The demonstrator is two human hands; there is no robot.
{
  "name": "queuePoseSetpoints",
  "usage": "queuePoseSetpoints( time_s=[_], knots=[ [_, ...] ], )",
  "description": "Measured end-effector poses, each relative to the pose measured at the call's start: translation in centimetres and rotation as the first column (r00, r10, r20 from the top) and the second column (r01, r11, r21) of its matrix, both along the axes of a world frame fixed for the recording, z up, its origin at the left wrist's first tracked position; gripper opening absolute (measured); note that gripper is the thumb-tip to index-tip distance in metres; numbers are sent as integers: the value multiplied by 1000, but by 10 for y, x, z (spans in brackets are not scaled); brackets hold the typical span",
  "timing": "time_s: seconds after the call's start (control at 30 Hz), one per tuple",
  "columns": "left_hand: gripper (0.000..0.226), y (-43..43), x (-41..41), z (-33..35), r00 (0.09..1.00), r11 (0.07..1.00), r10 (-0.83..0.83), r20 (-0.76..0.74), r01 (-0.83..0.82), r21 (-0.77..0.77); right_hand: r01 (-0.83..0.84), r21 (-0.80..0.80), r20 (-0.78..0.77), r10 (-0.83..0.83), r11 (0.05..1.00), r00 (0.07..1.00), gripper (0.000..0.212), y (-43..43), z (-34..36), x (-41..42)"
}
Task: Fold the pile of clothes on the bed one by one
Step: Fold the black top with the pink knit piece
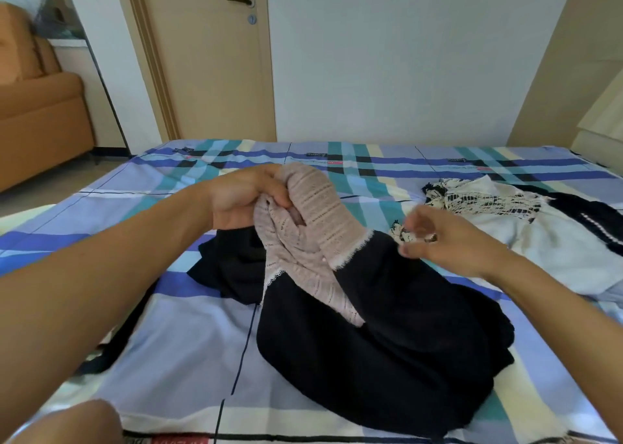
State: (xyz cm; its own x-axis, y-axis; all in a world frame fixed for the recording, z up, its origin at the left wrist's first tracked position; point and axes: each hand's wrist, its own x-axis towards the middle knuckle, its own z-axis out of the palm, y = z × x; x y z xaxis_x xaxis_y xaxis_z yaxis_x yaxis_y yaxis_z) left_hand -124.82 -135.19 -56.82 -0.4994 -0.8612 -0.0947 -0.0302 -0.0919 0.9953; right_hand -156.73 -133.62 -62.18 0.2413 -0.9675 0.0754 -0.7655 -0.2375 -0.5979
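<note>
My left hand [242,195] grips the top of a pale pink lace garment [313,241] and holds it up above the bed; the garment hangs down onto a heap of black clothes [387,342] in the middle of the plaid bed sheet [188,335]. Just right of the pink garment hovers my right hand [445,241], blurred, its fingers loosely curled and holding nothing. To the far right lies a white garment with black-and-white lace trim [526,227], next to another dark piece [593,221].
A black strap or sleeve [114,342] trails off the heap toward the bed's left edge. An orange sofa [37,120] stands at the far left, and a closed door [209,55] and wall lie beyond the bed. My knee [74,423] shows at the bottom left.
</note>
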Motion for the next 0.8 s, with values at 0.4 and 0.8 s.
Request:
queuePoseSetpoints(
  time_s=[0.4,0.8],
  knots=[
    [72,8,24,41,718,852,-516,466,486,195,-429,335,-213,511,839,832,17,2,20,95],
    [43,-40,16,191,56,775,446,893,475,-417,-59,-206,-725,-112,977,680,38,-50,212,66]
  ],
)
